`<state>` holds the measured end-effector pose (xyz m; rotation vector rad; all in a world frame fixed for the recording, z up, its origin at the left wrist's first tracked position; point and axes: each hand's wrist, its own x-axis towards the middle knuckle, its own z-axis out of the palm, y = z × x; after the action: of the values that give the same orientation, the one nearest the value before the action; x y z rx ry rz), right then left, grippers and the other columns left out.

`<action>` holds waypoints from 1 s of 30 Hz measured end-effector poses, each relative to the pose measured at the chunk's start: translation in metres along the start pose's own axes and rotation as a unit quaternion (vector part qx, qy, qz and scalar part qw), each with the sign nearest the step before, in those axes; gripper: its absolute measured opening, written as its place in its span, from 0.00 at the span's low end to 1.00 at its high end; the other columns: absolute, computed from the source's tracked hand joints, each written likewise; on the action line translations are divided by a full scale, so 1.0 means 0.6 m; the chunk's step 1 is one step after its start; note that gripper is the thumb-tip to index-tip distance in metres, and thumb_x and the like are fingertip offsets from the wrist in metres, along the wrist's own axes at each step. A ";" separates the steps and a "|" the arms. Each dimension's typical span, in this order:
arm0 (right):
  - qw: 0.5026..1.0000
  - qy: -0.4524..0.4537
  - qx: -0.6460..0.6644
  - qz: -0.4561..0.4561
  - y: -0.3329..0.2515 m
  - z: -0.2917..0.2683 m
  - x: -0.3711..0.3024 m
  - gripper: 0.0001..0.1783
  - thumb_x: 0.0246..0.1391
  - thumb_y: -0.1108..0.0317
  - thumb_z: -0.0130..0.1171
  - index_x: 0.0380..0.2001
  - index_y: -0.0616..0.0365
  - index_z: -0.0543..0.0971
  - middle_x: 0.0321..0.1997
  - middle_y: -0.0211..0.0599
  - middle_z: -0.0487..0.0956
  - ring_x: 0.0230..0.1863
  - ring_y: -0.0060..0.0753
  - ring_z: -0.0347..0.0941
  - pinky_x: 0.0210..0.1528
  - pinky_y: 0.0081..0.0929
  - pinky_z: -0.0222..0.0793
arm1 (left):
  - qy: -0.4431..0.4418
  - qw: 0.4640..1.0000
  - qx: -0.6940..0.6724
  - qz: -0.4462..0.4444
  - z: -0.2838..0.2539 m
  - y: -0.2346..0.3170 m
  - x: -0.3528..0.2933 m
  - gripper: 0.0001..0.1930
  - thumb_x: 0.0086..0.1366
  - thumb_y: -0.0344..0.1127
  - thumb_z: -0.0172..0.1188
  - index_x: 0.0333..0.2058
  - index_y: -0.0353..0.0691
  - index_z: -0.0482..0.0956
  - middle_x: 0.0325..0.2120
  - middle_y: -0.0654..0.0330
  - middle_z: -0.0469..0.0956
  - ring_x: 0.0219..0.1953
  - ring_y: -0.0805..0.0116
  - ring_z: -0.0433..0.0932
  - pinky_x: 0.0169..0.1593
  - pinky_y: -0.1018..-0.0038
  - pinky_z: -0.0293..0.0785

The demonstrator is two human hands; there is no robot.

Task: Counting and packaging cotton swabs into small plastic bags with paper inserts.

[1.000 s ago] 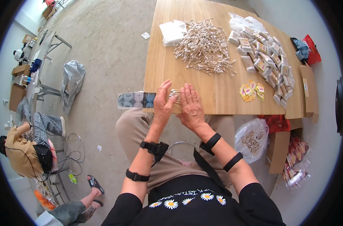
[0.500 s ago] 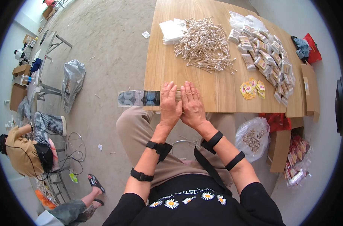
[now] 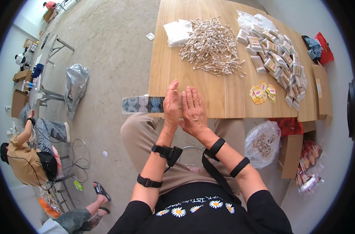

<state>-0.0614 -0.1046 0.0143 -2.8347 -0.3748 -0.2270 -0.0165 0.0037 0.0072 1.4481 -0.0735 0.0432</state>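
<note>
At the table's near edge, my left hand (image 3: 171, 105) stands on its side, fingers stretched out and together. My right hand (image 3: 193, 109) lies nearly flat beside it with its fingers straight. In the narrow gap between them a row of thin sticks (image 3: 180, 100) shows, like cotton swab stems; my hands cover most of it. Left of my left hand, a dark and grey strip with round shapes (image 3: 143, 104), partly in clear film, juts past the table's left edge. Farther back lies a loose heap of cotton swabs (image 3: 211, 46).
Clear plastic bags (image 3: 178, 32) lie left of the heap. Packed swab bags (image 3: 276, 58) pile up at the right, near yellow and white cards (image 3: 262, 92). Below the table stand a plastic bag of swabs (image 3: 262, 145) and a cardboard box (image 3: 291, 156). Another person (image 3: 27, 163) sits at the left.
My left hand has turned up onto its side, its thumb side lifted. My right hand has slid slightly left and down. The seated person at the left has stretched an arm forward.
</note>
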 end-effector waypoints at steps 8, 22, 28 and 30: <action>1.000 0.009 0.001 -0.002 0.002 0.003 0.002 0.57 0.36 0.57 0.73 0.67 0.70 0.58 0.74 0.59 0.53 0.77 0.57 0.44 0.77 0.45 0.40 | 0.002 0.993 -0.114 -0.023 0.000 -0.001 0.006 0.29 0.77 0.49 0.41 0.63 0.28 0.65 0.64 0.49 0.65 0.69 0.61 0.58 0.73 0.66 0.48; 0.997 0.075 0.009 -0.019 0.009 0.027 0.001 0.42 0.44 0.68 0.59 0.65 0.70 0.62 0.73 0.59 0.56 0.76 0.55 0.47 0.77 0.45 0.42 | -0.164 0.746 0.622 0.171 -0.037 0.024 -0.058 0.49 0.46 0.32 0.66 0.69 0.34 0.54 0.71 0.47 0.51 0.75 0.51 0.44 0.74 0.53 0.39; 0.997 0.065 0.039 -0.028 0.017 0.029 0.000 0.41 0.45 0.72 0.55 0.65 0.73 0.61 0.73 0.61 0.55 0.76 0.58 0.46 0.76 0.48 0.41 | -0.108 0.735 0.651 0.152 -0.018 -0.010 -0.058 0.40 0.58 0.35 0.57 0.69 0.36 0.54 0.71 0.50 0.50 0.75 0.54 0.44 0.73 0.49 0.36; 0.998 0.055 0.036 -0.024 0.014 0.018 -0.009 0.41 0.45 0.73 0.55 0.65 0.72 0.61 0.72 0.59 0.56 0.76 0.57 0.46 0.76 0.47 0.42 | -0.100 0.705 0.683 0.163 -0.019 -0.019 -0.058 0.44 0.55 0.37 0.61 0.69 0.36 0.54 0.72 0.50 0.50 0.75 0.54 0.43 0.73 0.48 0.36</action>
<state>-0.0627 -0.1105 0.0012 -2.7304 -0.4201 -0.3696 -0.0500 0.0141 -0.0080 2.9351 -0.5812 0.2783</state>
